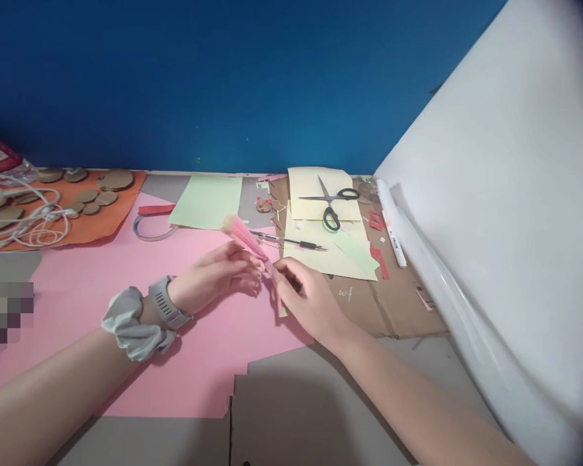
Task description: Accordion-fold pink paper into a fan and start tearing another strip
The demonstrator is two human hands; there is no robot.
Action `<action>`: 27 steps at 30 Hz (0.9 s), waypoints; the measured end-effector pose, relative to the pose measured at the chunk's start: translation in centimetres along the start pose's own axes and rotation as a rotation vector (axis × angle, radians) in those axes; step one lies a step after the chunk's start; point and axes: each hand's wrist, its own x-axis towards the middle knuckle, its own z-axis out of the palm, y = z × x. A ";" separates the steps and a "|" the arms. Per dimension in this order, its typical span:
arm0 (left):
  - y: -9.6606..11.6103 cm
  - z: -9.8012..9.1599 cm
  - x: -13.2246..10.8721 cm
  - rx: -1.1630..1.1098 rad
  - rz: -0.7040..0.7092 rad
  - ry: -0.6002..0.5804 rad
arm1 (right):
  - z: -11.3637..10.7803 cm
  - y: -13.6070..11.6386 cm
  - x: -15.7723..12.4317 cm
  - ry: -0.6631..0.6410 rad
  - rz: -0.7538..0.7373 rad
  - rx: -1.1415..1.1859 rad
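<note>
My right hand (305, 291) pinches a narrow pleated pink paper piece (252, 243) with pale green ends. Its upper end fans out slightly and is blurred, and its lower end points down toward the cardboard. Close beside it on the left is my left hand (223, 275), fingers loosely apart and curved, fingertips near the folds. Whether they touch the paper is hard to tell. Just behind the hands lies a black pen (289, 241), and beyond it rest open scissors (329, 197) with black handles on cream paper (296, 207).
A large pink sheet (175, 375) spreads under my left arm. Behind it are a green sheet (208, 200) and a tape roll (150, 236). At left, cardboard discs (115, 179) and a white cable (53, 220) lie on orange paper (119, 217). A white marker (396, 244) lies on cardboard (359, 310).
</note>
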 end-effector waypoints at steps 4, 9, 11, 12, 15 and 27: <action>-0.7 0.4 -0.1 0.345 0.142 0.087 | 0.1 -0.2 0.0 -0.080 -0.040 0.051; -1.3 0.3 0.1 0.323 0.139 0.163 | 0.4 0.7 0.1 -0.075 -0.241 -0.050; -1.2 0.4 0.1 0.293 0.112 0.132 | 0.4 1.1 0.2 -0.020 -0.391 -0.162; -1.1 0.5 0.0 0.300 0.093 0.117 | 0.4 1.2 0.2 0.003 -0.468 -0.233; -0.7 0.9 -0.1 0.333 0.070 0.060 | 0.2 1.1 -0.1 0.075 -0.610 -0.375; -1.2 0.9 0.3 0.144 0.119 0.162 | 0.3 0.3 -0.2 -0.084 -0.617 -0.396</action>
